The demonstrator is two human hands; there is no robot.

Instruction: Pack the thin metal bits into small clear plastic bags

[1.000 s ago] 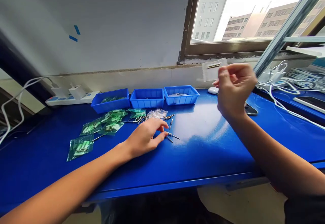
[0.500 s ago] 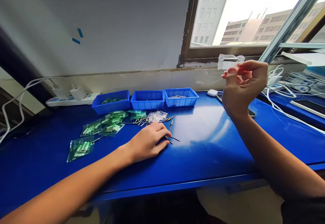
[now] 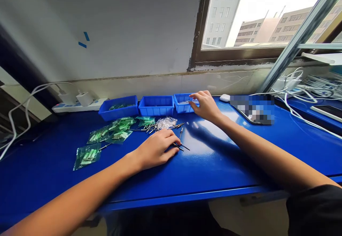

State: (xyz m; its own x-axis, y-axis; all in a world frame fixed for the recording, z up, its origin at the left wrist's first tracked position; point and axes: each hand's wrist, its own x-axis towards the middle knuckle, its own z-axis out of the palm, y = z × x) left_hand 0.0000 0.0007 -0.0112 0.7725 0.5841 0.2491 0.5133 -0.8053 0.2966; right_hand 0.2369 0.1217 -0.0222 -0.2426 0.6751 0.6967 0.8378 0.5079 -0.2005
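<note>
My right hand (image 3: 205, 105) reaches over the rightmost of three blue bins (image 3: 180, 108), its fingers pinched on a small clear packet (image 3: 192, 101) held just over the bin's inside. On the blue table (image 3: 219, 161), my left hand (image 3: 156, 149) rests with its fingers curled together on a thin metal pin (image 3: 182, 146). More loose pins (image 3: 181, 132) lie just beyond it, beside a small heap of clear packets (image 3: 165, 122).
Green packets (image 3: 113, 132) are spread left of the pins, one apart (image 3: 87, 155). The left bin (image 3: 117, 109) holds green packets; the middle bin (image 3: 156, 106) stands beside it. A power strip (image 3: 80, 104), a white case (image 3: 224, 97) and cables (image 3: 294, 82) line the back and right.
My right hand came down from in front of the window with the clear packet and now reaches over the right bin. My left hand's fingers closed over the pins.
</note>
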